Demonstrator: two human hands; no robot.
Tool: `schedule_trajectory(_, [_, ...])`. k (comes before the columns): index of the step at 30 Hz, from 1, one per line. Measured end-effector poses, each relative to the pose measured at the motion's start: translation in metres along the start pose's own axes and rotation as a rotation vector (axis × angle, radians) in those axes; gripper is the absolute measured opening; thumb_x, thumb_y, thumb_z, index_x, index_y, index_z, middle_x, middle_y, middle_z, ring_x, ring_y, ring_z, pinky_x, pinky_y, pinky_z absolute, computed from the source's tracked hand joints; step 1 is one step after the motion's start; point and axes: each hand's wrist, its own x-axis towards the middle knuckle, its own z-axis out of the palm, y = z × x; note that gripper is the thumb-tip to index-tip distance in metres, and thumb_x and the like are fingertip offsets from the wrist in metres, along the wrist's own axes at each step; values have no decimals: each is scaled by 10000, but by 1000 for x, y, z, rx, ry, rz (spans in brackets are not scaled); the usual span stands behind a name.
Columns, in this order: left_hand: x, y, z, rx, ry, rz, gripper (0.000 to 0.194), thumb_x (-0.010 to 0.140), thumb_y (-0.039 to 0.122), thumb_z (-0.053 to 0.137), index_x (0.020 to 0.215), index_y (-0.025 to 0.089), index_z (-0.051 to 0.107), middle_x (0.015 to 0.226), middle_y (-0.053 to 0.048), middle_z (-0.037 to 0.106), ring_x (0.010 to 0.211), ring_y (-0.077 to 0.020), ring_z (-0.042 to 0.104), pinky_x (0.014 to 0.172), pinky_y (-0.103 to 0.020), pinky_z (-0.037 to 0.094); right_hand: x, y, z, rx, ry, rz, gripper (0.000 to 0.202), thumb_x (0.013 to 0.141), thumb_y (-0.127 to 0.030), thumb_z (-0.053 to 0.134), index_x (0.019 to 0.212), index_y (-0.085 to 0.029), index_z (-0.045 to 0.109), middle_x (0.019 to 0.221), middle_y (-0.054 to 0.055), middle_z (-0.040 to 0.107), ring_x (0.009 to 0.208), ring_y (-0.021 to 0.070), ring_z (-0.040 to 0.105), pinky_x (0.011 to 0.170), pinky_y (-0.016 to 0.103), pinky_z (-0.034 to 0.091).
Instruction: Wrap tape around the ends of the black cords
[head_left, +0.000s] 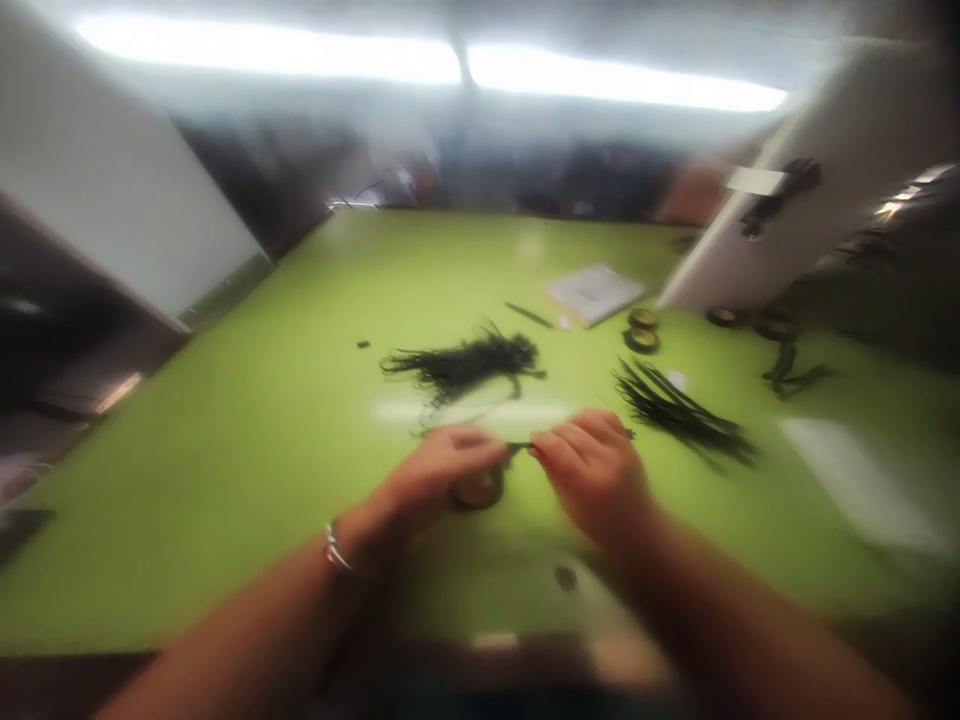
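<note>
Both hands are closed near each other over the green table [300, 300]. My left hand [442, 468] pinches a thin black wire [519, 446], and a roll of black tape [482, 490] shows just under its fingers. My right hand [596, 470] grips the same wire a short way to the right, with a dark end poking out past its knuckles. Whether the tape roll is held or hangs from the wire, I cannot tell. Beyond the hands lies a tangled bundle of black wires [472, 362]. Straighter black wires [682, 412] lie in a bunch to the right.
A white booklet [595, 294] and a dark pen [529, 315] lie farther back. Two tape rolls [641, 338] sit beside them. On the right stands a white panel [757, 250]. A small dark piece [364, 344] lies at left, and a round dark spot [565, 577] near the front edge.
</note>
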Motion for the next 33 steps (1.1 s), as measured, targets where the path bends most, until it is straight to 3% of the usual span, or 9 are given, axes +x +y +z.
schedule_trajectory(4, [0,-1,3,143,119,73,327,750,418,717,677,117,610,476,54,395,409,-44,323,418,-197,217,-1,-2,5,92,-117,83,173,880,-130,533,738,-173,621,628,25,595,700,180,496,746,346,398])
schedule_trajectory(8, [-1,0,4,615,223,436,233,779,321,686,655,126,656,611,-27,576,572,-108,485,553,-249,385,0,-1,6,474,-312,306,121,906,-224,533,904,-170,642,840,42,674,773,159,564,725,282,434])
schedule_trajectory(11, [-1,-1,5,806,197,624,193,805,270,651,672,135,685,680,-54,631,654,-140,540,645,-284,431,4,0,3,736,-536,491,212,927,-233,483,782,-177,628,713,-5,639,647,112,543,618,225,418])
schedule_trajectory(15, [-3,2,7,685,123,509,158,799,286,681,869,152,725,840,-68,691,762,-161,605,703,-284,465,8,0,-1,849,-479,663,220,886,-231,533,685,-171,600,589,-40,532,567,89,462,538,200,365])
schedule_trajectory(18, [-5,5,7,499,92,306,393,748,294,742,1116,169,685,1076,-98,692,928,-200,628,791,-303,486,8,-2,-1,832,-335,678,211,886,-213,524,697,-172,609,584,-40,520,557,88,450,530,204,356])
schedule_trajectory(20, [-6,5,7,425,53,237,415,763,291,726,1156,168,676,1065,-95,692,934,-199,621,790,-302,480,7,-4,0,801,-276,671,227,893,-218,523,685,-173,600,578,-38,519,541,89,445,525,210,358])
schedule_trajectory(24, [-4,-1,6,302,-32,229,335,804,261,671,1124,164,697,705,-16,635,711,-139,570,640,-252,427,1,-6,6,650,-186,558,212,911,-213,520,724,-176,613,616,-21,578,556,96,483,561,222,383])
schedule_trajectory(29, [-3,-8,13,144,78,219,229,760,316,720,875,119,703,540,40,467,518,-74,407,489,-207,296,-5,-7,10,205,-87,249,196,917,-192,508,766,-165,630,662,36,612,634,142,514,603,270,361])
schedule_trajectory(33, [-3,-11,14,99,124,95,397,767,492,683,706,105,623,469,50,402,430,-60,330,422,-208,230,-4,-8,10,10,-87,13,185,903,-157,504,773,-163,635,613,30,581,603,153,447,591,303,321])
